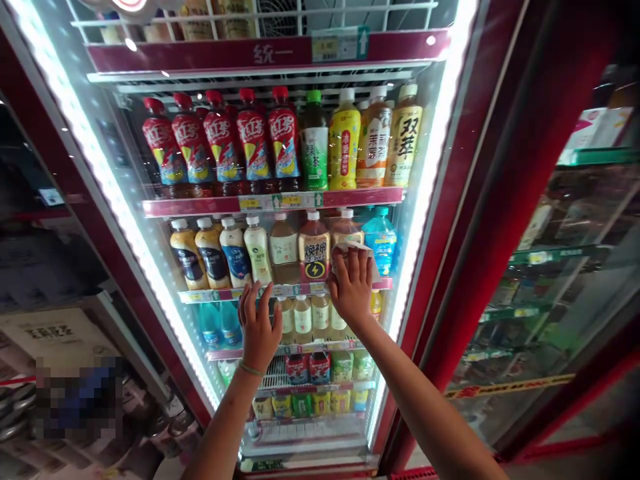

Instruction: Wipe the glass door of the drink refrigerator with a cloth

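Observation:
My right hand (354, 283) presses a crumpled whitish cloth (369, 252) flat with its fingers, in front of the second shelf of bottles. Whether it is cloth or paper is hard to tell. Behind it are a brown bottle with a lightning-bolt label (315, 250) and a blue bottle (381, 240). Lower and to the left, my left hand (260, 330) is raised with its fingers spread and holds nothing. Its fingertips come up to the shelf edge below a white-capped bottle (258, 250). A thin band circles the left wrist.
The lit drinks cooler (270, 207) has several shelves, with red-capped tea bottles (253, 137) higher up. Bright light strips (431, 160) run down both sides. A red frame (505, 267) and another glass-fronted case (540, 293) stand right. Cluttered goods (60, 333) are at left.

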The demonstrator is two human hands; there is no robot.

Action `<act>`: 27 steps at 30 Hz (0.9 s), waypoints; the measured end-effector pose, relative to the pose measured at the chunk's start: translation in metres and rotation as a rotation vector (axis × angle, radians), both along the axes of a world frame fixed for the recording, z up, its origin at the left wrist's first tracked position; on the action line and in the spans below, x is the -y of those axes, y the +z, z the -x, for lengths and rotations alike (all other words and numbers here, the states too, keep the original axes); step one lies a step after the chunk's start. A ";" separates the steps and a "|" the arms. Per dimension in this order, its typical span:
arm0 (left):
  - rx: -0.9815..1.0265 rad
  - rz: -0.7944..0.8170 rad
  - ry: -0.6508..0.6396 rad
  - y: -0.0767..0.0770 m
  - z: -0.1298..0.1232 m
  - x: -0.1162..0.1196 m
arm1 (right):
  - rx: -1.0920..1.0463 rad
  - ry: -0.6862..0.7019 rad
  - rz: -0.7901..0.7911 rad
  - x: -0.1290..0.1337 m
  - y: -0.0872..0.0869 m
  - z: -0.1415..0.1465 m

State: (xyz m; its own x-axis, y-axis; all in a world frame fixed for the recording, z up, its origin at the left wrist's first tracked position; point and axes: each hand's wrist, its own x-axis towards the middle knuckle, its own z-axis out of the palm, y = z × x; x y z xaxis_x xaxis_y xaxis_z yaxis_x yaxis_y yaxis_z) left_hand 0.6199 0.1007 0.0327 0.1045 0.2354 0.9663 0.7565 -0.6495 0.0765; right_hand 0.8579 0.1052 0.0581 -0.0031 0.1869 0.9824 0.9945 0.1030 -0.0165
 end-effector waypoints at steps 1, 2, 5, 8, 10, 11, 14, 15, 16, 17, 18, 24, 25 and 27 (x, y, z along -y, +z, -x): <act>0.013 -0.001 0.004 0.002 0.009 -0.003 | 0.025 0.016 0.018 -0.002 0.002 0.014; 0.023 -0.002 0.009 0.004 0.019 -0.005 | 0.051 0.037 0.039 -0.005 0.005 0.028; 0.035 -0.023 0.040 0.013 0.055 -0.011 | 0.125 0.115 0.089 -0.012 0.014 0.075; 0.017 -0.046 0.086 0.027 0.096 -0.014 | 0.199 0.193 0.111 -0.019 0.021 0.127; 0.011 -0.055 0.112 0.036 0.125 -0.015 | 0.251 0.249 0.139 -0.026 0.025 0.163; 0.012 -0.061 0.123 0.040 0.139 -0.016 | 0.279 0.282 0.159 -0.029 0.025 0.180; 0.013 -0.089 0.150 0.050 0.178 -0.016 | 0.351 0.380 0.193 -0.040 0.027 0.232; 0.013 -0.103 0.158 0.052 0.190 -0.015 | 0.369 0.407 0.194 -0.043 0.027 0.249; 0.016 -0.120 0.163 0.054 0.201 -0.015 | 0.385 0.430 0.193 -0.047 0.027 0.264; 0.020 -0.139 0.166 0.055 0.211 -0.015 | 0.402 0.444 0.192 -0.049 0.027 0.279; 0.028 -0.155 0.167 0.057 0.220 -0.016 | 0.421 0.449 0.192 -0.052 0.027 0.293; 0.051 -0.227 0.147 0.072 0.244 -0.018 | 0.562 0.456 0.165 -0.063 0.037 0.329; 0.051 -0.237 0.139 0.075 0.244 -0.018 | 0.565 0.459 0.154 -0.063 0.042 0.324; 0.057 -0.243 0.113 0.079 0.237 -0.019 | 0.537 0.434 0.126 -0.061 0.055 0.304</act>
State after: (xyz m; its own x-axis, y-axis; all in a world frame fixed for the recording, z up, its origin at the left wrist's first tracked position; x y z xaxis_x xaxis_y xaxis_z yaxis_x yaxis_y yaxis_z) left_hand 0.3828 0.1200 0.1117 0.0349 0.0033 0.9994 0.8243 -0.5655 -0.0269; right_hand 0.5544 0.1657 0.1135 -0.5820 0.1714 0.7949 0.7378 0.5223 0.4276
